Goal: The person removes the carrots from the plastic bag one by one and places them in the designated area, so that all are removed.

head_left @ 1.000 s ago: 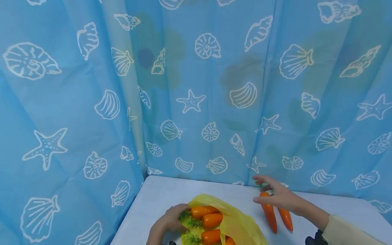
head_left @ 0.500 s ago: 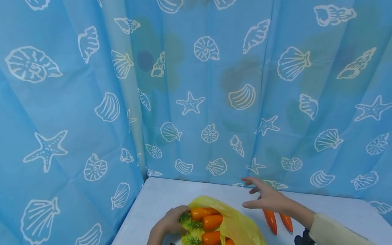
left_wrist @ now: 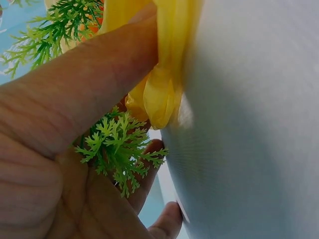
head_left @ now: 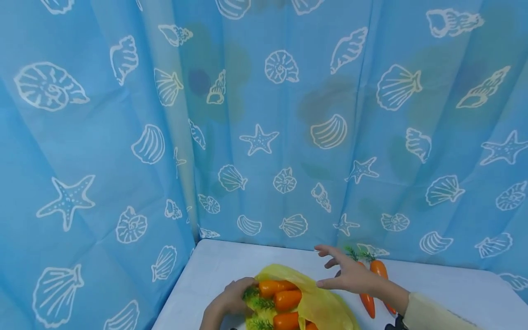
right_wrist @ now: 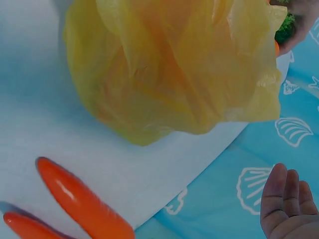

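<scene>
A yellow plastic bag [head_left: 327, 307] lies on its side, its mouth toward my left hand [head_left: 233, 297]. Several orange carrots [head_left: 288, 300] with green leafy tops show inside the opening. My left hand grips the bag's edge at the mouth; in the left wrist view its thumb lies over the yellow plastic [left_wrist: 167, 55] and carrot leaves [left_wrist: 122, 142] poke out between thumb and fingers. Right of the bag, my right hand [head_left: 350, 276] hovers with spread, empty fingers. It partly covers two loose carrots, one [head_left: 367, 303] nearer the bag, the other [head_left: 378, 269] beyond it.
All this is on a white-covered table [head_left: 231, 261]. A blue curtain [head_left: 288, 137] with white shell prints stands right behind and to the left of the table. The loose carrots' tops point toward the curtain.
My right hand has moved left from over the loose carrots toward the bag, uncovering their leafy tops. The left hand has stayed at the bag's mouth.
</scene>
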Demonstrator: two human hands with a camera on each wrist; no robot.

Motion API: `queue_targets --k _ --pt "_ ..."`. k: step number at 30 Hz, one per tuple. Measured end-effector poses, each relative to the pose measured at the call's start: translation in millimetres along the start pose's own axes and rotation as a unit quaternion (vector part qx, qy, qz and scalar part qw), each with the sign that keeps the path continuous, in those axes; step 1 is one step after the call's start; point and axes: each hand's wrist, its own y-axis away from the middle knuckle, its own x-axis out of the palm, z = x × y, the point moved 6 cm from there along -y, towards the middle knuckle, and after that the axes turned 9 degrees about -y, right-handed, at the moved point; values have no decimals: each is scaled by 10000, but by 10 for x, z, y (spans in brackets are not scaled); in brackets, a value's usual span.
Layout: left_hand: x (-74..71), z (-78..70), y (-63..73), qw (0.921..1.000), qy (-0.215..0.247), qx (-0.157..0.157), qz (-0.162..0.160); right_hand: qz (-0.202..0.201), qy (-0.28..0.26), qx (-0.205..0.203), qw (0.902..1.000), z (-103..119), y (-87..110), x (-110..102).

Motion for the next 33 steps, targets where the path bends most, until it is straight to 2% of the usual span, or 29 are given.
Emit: queue_targets --k 8,16,25,33 --pt "20 12 -12 10000 -74 8 -14 67 -69 -47 9999 37 -115 159" --pt "2 -4 16 10000 -77 34 -26 479 -380 -84 9981 93 -243 367" --pt "5 14 10 9998 -61 -163 21 633 -568 -148 9963 73 -375 526" --pt "0 -1 -3 9999 -78 -60 -60 778 -700 -269 9941 85 -480 629"
